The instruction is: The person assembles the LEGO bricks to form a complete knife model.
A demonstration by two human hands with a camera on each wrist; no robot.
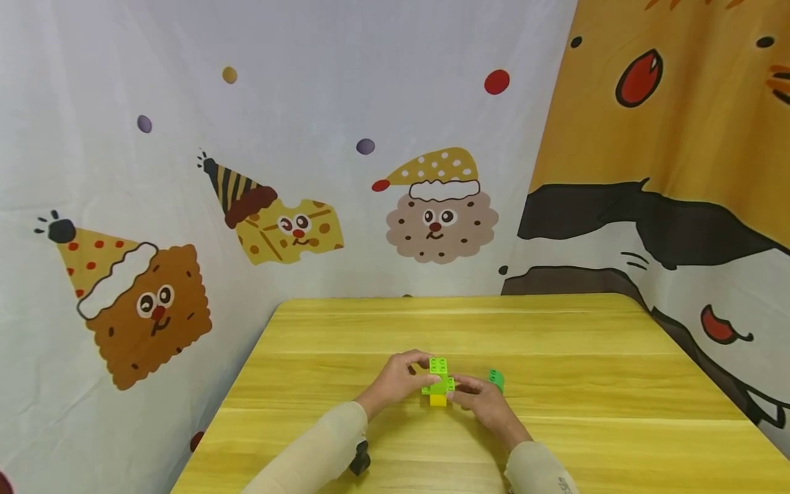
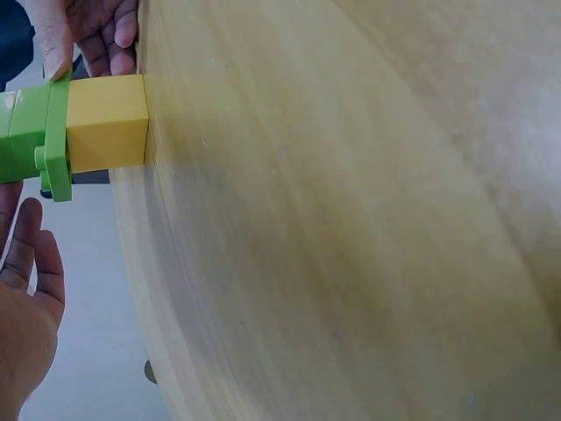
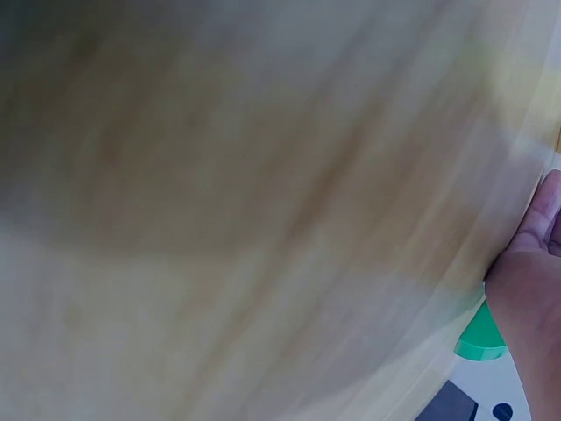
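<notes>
A small stack of toy building blocks (image 1: pixel 438 384) stands on the table in the head view. It has a yellow block (image 1: pixel 438 400) at the bottom, a wider light-green piece across it and bright-green studded blocks on top. My left hand (image 1: pixel 401 376) holds the upper green part from the left, thumb across its front. From the right, my right hand (image 1: pixel 484 399) pinches the end of the wide green piece. The left wrist view shows the yellow block (image 2: pixel 107 123) side-on, with the right thumb at the green piece's edge.
A darker green block (image 1: pixel 496 379) with studs lies just beyond the right hand. The wooden table (image 1: pixel 345 329) reaches back to a cloth printed with cartoon figures (image 1: pixel 441 219). A black device (image 1: pixel 360 458) sits by the left sleeve.
</notes>
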